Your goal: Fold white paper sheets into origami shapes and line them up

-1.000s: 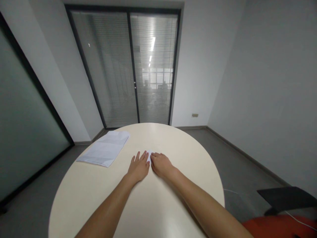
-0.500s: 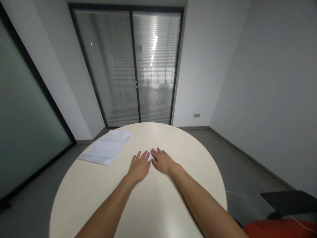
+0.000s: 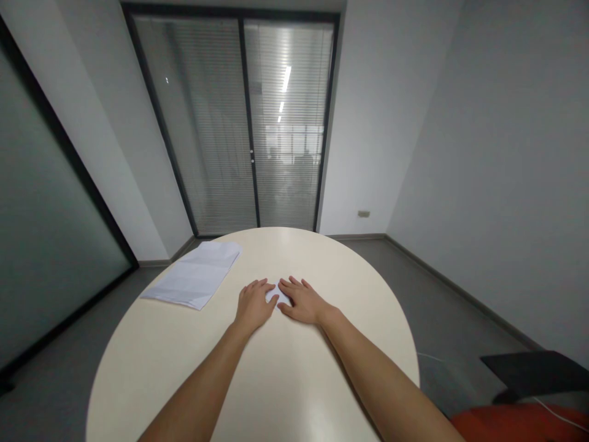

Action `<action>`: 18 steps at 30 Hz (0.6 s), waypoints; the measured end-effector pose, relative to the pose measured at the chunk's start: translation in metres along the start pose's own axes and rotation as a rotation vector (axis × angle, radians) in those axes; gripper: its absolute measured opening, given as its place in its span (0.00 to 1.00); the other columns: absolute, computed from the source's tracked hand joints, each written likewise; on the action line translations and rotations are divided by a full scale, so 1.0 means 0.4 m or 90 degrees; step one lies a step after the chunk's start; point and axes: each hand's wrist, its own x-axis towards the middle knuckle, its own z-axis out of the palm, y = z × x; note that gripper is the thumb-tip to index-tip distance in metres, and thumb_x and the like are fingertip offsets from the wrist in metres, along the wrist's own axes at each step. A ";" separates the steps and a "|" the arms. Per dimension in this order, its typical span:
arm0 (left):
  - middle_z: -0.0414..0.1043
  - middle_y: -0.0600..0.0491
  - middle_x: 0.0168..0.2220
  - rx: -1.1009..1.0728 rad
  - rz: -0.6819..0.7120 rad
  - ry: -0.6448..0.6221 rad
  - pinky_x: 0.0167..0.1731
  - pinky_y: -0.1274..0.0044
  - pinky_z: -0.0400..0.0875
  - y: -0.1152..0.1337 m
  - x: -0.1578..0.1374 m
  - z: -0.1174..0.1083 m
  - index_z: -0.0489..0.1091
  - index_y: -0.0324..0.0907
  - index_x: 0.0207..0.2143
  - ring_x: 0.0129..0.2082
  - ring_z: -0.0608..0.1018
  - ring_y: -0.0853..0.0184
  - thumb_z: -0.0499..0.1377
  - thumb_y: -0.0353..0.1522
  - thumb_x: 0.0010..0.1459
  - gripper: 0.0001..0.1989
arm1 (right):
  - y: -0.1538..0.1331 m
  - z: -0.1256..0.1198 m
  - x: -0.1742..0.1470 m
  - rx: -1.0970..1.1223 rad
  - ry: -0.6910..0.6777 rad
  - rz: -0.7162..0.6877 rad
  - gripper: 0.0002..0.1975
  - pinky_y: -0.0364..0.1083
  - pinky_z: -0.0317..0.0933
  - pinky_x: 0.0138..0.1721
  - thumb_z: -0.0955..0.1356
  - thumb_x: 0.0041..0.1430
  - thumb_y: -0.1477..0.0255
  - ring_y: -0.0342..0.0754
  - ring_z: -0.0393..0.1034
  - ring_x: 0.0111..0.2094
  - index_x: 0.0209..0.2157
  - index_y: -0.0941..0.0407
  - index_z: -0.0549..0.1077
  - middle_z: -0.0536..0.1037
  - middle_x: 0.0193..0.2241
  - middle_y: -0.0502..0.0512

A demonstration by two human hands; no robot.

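Observation:
Between my two hands a small piece of white paper [image 3: 277, 295] lies on the round cream table [image 3: 285, 380], partly covered by them. My left hand [image 3: 255, 304] rests at its left side, fingers curved and thumb stretched apart toward the paper. My right hand [image 3: 301, 301] lies nearly flat, palm down, over the right part of the paper, fingers spread. Neither hand grips anything that I can see. To the left of my left hand lies a larger stack of white paper sheets [image 3: 196, 275], near the table's left edge.
Beyond the table stands a glazed door [image 3: 288, 172] with blinds and dark frames. At the lower right a red chair seat [image 3: 501, 423] and a dark flat armrest [image 3: 534, 371] stand beside the table. A thin cable runs there.
My left hand has shifted slightly left and its fingers have bent, uncovering more of the small paper. My right hand stays nearly in place, its thumb drawn slightly away from the fingers.

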 end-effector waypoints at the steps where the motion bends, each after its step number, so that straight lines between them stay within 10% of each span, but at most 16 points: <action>1: 0.72 0.47 0.60 -0.007 -0.002 0.009 0.62 0.62 0.61 0.002 0.001 0.000 0.77 0.46 0.51 0.60 0.71 0.55 0.61 0.38 0.60 0.17 | -0.001 0.000 -0.001 -0.001 0.003 -0.001 0.35 0.70 0.39 0.67 0.62 0.65 0.57 0.66 0.44 0.71 0.70 0.56 0.56 0.55 0.70 0.60; 18: 0.74 0.45 0.57 -0.047 -0.004 0.022 0.60 0.64 0.62 -0.014 0.001 0.003 0.77 0.44 0.48 0.59 0.73 0.56 0.64 0.37 0.56 0.17 | 0.010 0.009 -0.004 0.005 0.019 -0.011 0.36 0.70 0.39 0.67 0.63 0.65 0.58 0.66 0.44 0.71 0.69 0.57 0.56 0.55 0.70 0.62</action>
